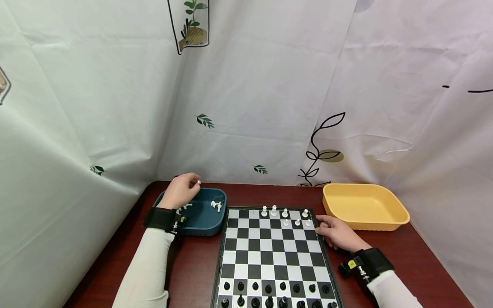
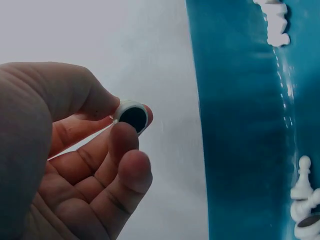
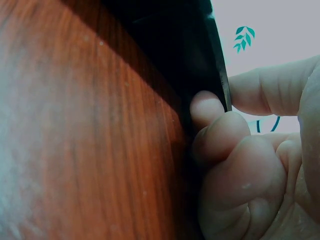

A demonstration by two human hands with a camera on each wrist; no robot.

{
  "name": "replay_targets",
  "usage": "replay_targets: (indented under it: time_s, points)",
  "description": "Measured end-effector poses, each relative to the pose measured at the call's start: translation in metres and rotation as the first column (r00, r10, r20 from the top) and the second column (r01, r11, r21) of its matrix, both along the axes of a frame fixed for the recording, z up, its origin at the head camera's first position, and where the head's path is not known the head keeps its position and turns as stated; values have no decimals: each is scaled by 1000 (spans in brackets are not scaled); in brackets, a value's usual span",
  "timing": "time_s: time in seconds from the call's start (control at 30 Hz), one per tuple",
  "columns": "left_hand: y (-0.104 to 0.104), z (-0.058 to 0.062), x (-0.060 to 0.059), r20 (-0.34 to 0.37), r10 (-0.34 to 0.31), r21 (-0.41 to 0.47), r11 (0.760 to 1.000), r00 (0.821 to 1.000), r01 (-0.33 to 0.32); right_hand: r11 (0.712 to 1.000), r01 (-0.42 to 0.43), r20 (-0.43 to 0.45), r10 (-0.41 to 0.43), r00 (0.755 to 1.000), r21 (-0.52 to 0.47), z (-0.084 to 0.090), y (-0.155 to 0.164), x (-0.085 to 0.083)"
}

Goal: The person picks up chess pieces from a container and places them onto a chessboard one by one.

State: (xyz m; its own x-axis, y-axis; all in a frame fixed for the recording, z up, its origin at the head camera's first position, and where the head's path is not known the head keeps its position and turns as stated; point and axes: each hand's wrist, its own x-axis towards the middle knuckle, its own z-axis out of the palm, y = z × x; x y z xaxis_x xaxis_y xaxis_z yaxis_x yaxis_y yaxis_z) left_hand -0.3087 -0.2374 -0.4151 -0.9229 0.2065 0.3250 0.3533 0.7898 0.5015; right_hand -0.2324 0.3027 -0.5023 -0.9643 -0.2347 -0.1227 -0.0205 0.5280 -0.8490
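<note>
Head view: left hand (image 1: pixel 181 191) above dark-blue plastic tray (image 1: pixel 206 224), pinching small white plastic chess piece (image 1: pixel 198 182); light pinch, piece may slip back into tray. Right hand (image 1: pixel 337 233) at edge of black-and-white chessboard (image 1: pixel 269 252).

Left wrist view: thumb and fingertips (image 2: pixel 125 137) closed on piece's round base (image 2: pixel 132 117).

Right wrist view: curled fingers (image 3: pixel 220 135) grip board rim (image 3: pixel 220 75); jolt may topple set pieces.

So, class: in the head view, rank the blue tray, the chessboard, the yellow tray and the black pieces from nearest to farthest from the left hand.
1. Blue tray: directly under the left hand.
2. Chessboard: just right of the tray.
3. Black pieces: along the board's near edge.
4. Yellow tray: far right, beyond the board.
</note>
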Motion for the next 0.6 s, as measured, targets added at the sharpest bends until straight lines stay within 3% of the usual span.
replay_targets:
  time_s: [0.6]
  points:
    - [22, 1, 3, -63, -103, -4, 995, 993, 103, 1000, -11, -4, 11, 1000, 10, 0, 0, -1]
